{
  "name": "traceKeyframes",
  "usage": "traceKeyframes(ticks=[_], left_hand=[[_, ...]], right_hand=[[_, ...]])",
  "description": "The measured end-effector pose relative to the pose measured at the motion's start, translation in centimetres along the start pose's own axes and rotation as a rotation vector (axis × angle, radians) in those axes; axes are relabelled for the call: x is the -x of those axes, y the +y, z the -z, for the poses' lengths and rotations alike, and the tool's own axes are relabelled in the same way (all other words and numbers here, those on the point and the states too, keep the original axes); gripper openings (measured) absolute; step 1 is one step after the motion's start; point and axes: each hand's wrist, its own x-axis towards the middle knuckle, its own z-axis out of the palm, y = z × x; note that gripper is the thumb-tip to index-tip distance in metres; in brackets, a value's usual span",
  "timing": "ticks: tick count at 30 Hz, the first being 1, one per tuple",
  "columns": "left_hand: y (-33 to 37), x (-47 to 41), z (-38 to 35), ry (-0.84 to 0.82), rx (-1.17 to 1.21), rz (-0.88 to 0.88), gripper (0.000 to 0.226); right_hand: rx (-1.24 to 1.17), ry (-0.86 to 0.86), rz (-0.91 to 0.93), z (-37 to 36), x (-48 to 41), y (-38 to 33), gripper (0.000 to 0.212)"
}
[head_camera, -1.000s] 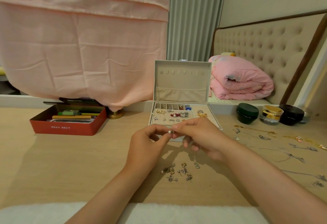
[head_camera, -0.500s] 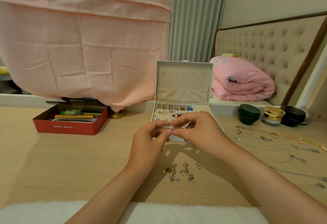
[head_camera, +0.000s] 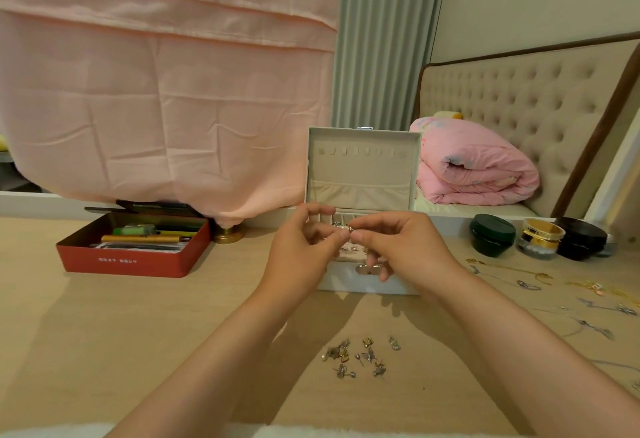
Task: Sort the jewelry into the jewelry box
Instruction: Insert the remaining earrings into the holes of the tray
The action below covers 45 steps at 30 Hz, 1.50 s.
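A white jewelry box [head_camera: 362,174] stands open on the wooden table, its lid upright and its tray mostly hidden behind my hands. My left hand [head_camera: 301,254] and my right hand [head_camera: 398,250] meet in front of the box and pinch one small gold and silver earring [head_camera: 349,228] between their fingertips. Several loose earrings [head_camera: 360,356] lie in a small heap on the table nearer to me. Chains and necklaces [head_camera: 554,292] are spread over the table at the right.
A red tin [head_camera: 135,247] holding pens sits at the left. A dark green jar [head_camera: 491,235], a gold-banded jar [head_camera: 540,238] and a black jar [head_camera: 580,238] stand at the back right. A pink cloth hangs behind; a pink quilt lies on the bed.
Both hands have risen and moved away from me, up in front of the box tray, still pinching the small earring between them.
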Motion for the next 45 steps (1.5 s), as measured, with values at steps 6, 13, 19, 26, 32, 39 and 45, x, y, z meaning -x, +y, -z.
traceKeyframes(ticks=[6, 13, 19, 26, 32, 39, 45], left_hand=[[-0.3, -4.1, 0.2, -0.025, -0.084, -0.025, 0.025], [-2.0, -6.9, 1.1, -0.03, -0.197, -0.004, 0.023], [-3.6, -7.7, 1.9, -0.001, -0.642, -0.095, 0.013], [-5.1, -7.5, 2.3, -0.126, -0.971, -0.255, 0.026], [-5.4, -7.6, 2.3, -0.124, -0.998, -0.263, 0.027], [-5.5, -7.7, 2.3, -0.125, -1.003, -0.259, 0.027], [-5.6, -7.7, 2.2, -0.121, -1.013, -0.263, 0.027]], right_hand=[[0.045, 0.012, -0.055, 0.0, -4.0, 0.0, 0.013], [0.362, -0.046, 0.026, -0.1, -8.2, 0.8, 0.011], [0.624, 0.051, 0.131, -0.8, -9.3, 2.5, 0.01], [0.938, 0.049, 0.118, -1.2, -9.0, 2.9, 0.008], [0.98, 0.034, 0.102, -1.6, -9.3, 2.8, 0.012], [0.922, 0.038, 0.084, -1.7, -9.2, 2.9, 0.008], [0.942, 0.061, 0.07, -1.7, -9.2, 3.1, 0.012]])
